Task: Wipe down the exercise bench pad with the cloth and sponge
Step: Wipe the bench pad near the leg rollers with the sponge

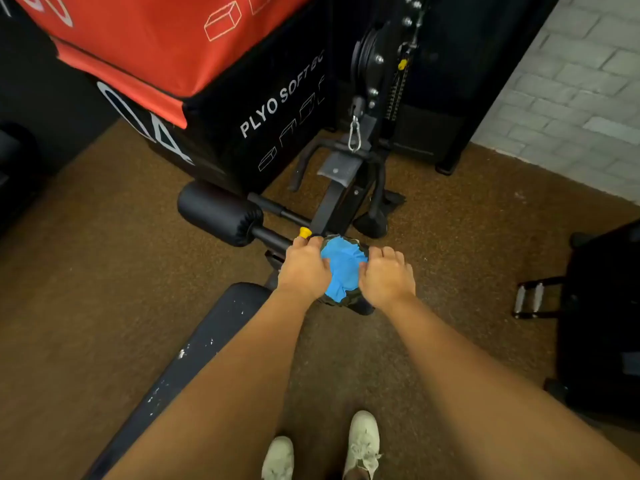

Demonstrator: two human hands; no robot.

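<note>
White shoes [362, 445] stand on the brown floor [104, 271] beside the black bench pad [194, 358]. Past its far end, left hand [304, 268] and right hand [386, 275] clamp curled fingers [388, 252] on a blue cloth [343, 265] draped over a roller pad [360, 306]; a plyo box [249, 109] stands beyond

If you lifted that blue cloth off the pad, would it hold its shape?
Probably not: the blue cloth looks crumpled and drapes over the roller pad, so likely floppy. It seems thin, so probably light.
</note>
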